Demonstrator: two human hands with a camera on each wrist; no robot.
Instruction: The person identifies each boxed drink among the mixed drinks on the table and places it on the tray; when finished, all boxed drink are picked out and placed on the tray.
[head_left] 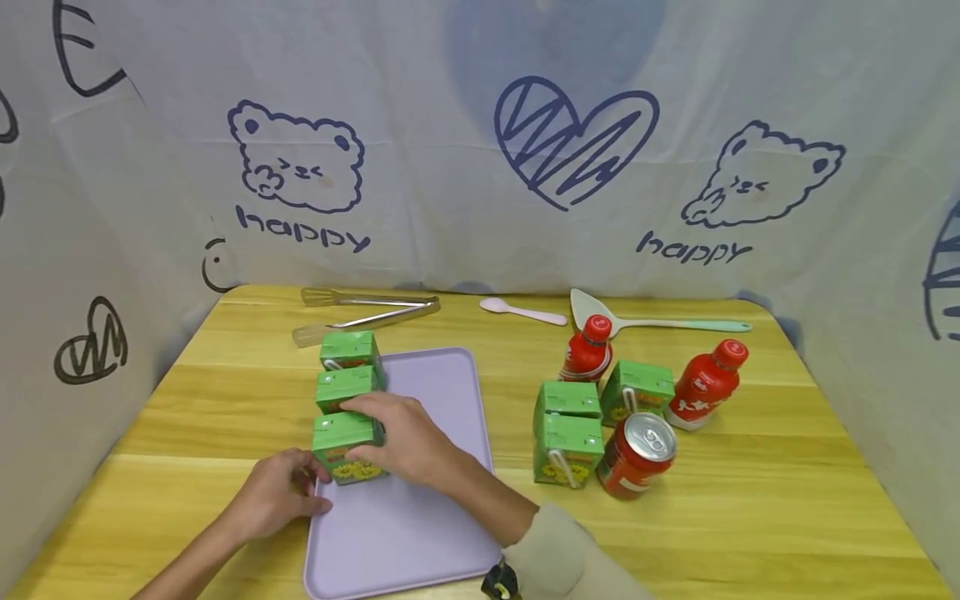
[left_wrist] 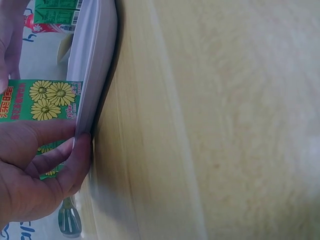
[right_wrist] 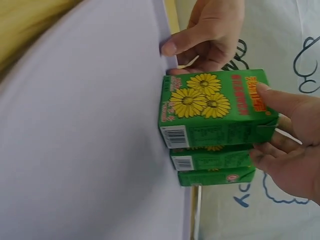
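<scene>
My right hand [head_left: 408, 435] grips the nearest of three green drink cartons, the one with yellow flowers on its front [head_left: 352, 468]. In the right wrist view, thumb and fingers hold this carton [right_wrist: 210, 100] near its top, while its base is at the tray surface. Behind it, the middle carton [head_left: 345, 385] and the far carton [head_left: 348, 343] stand in a row along the left side of a lilac tray [head_left: 405, 542]. My left hand [head_left: 273, 493] pinches the tray's left rim [left_wrist: 92, 75], close beside the held carton.
Right of the tray stand three more green cartons [head_left: 570, 446], a red soda can [head_left: 637, 458] and two red bottles [head_left: 705, 387]. Tongs [head_left: 375, 312], a pink spoon [head_left: 525, 312] and a spatula [head_left: 660, 324] lie along the table's back edge, before a white cloth wall [head_left: 435, 167].
</scene>
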